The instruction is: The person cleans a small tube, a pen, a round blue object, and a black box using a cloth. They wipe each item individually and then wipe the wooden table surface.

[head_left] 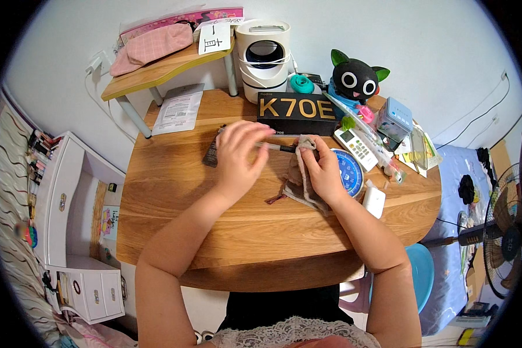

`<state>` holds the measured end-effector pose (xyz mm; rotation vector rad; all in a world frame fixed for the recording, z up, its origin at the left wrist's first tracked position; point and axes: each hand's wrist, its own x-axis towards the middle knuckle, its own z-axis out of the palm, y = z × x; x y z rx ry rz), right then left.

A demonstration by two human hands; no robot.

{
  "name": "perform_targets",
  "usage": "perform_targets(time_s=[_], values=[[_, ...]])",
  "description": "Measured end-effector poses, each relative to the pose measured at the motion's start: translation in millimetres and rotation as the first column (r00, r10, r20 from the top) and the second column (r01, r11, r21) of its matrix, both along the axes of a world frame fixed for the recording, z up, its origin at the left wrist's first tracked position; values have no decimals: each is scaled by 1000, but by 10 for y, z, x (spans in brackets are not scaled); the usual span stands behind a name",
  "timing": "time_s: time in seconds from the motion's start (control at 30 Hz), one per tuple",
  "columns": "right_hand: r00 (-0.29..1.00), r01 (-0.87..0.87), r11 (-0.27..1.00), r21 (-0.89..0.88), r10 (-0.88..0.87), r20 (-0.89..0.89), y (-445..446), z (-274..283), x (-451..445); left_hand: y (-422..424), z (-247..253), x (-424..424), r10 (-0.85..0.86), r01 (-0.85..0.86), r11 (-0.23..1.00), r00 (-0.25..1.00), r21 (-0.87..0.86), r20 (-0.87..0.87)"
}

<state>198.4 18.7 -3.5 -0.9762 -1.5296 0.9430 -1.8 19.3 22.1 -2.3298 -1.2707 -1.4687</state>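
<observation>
My right hand (322, 167) grips a grey-brown cloth (296, 174) wrapped around the dark end of a slim pen-like stick (275, 147). The stick's pale end reaches left, to the curled fingers of my left hand (241, 158); whether those fingers touch it cannot be told. The cloth's lower part hangs down to the wooden table (226, 230), with a dark reddish strap (276, 199) at its left corner. Just right of my right hand lies a round blue dial thermometer (350, 172), partly hidden by it. A dark flat packet (210, 152) lies left of my left hand.
Behind my hands stand a black phone box (298, 113), a white cylindrical device (263, 61) and a black cat figure (354, 78). To the right are a white remote control (356, 148), a blue tin (394, 117) and a white case (374, 202). A small raised shelf (165, 71) stands at back left.
</observation>
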Motion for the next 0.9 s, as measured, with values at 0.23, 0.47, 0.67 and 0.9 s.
perform_targets(time_s=[0.23,0.47,0.67,0.9], values=[[991,-34,994,107,19,135,-70,92,-11,-154,20,128,102,-59,987,950,152,-296],[997,-70,997,-41,68,-39,-30,64,-23,-108,-1,104,31,8,992,953,128,-303],[979,-84,994,-69,70,-191,27,57,-1,-85,26,62,54,-18,991,960,132,-274],[968,-44,996,-73,25,-249,43,25,18,-85,-17,87,40,-24,997,975,74,-218]])
